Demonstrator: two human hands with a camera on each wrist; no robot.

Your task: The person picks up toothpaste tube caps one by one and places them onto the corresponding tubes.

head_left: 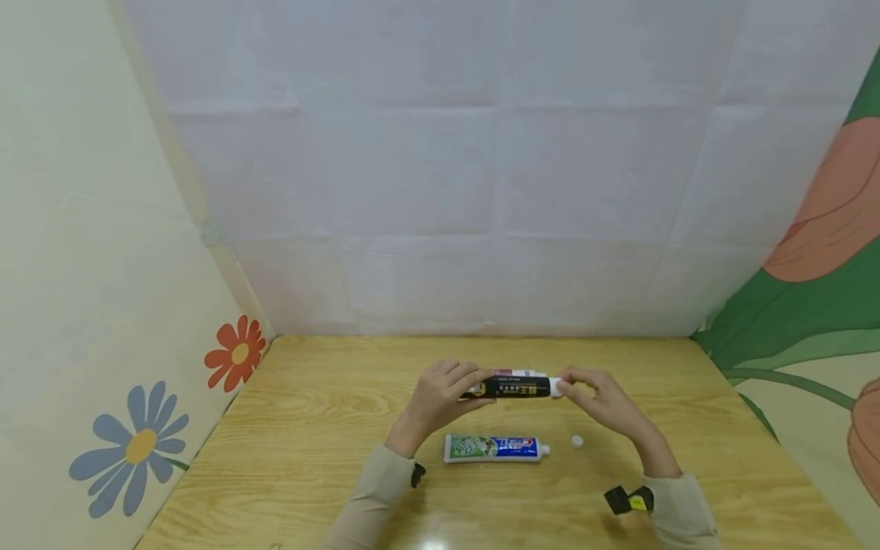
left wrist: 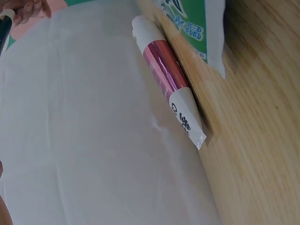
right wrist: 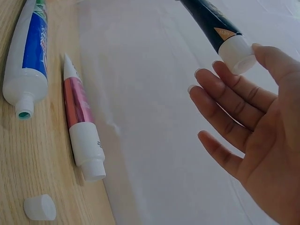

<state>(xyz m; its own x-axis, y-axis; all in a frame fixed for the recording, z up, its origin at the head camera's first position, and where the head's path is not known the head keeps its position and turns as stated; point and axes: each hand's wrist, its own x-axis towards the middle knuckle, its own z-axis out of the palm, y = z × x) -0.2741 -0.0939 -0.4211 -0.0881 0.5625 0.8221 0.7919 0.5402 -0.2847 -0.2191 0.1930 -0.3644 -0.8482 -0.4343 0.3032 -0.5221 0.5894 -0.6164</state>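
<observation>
A black tube [head_left: 521,386] is gripped by the left hand [head_left: 441,396]. Its white cap [right wrist: 236,52] is pinched by the right hand [head_left: 608,401]

Soft light, glare on table [head_left: 289,451], faint shadows

Flowered walls [head_left: 89,252] flank a wood-grain table [head_left: 275,458] backed by creased white sheeting [head_left: 426,168]

The table [head_left: 296,443] has room leftward; 1 blue tube [head_left: 493,448] and 1 cap [head_left: 577,441] obstruct centrally.
</observation>
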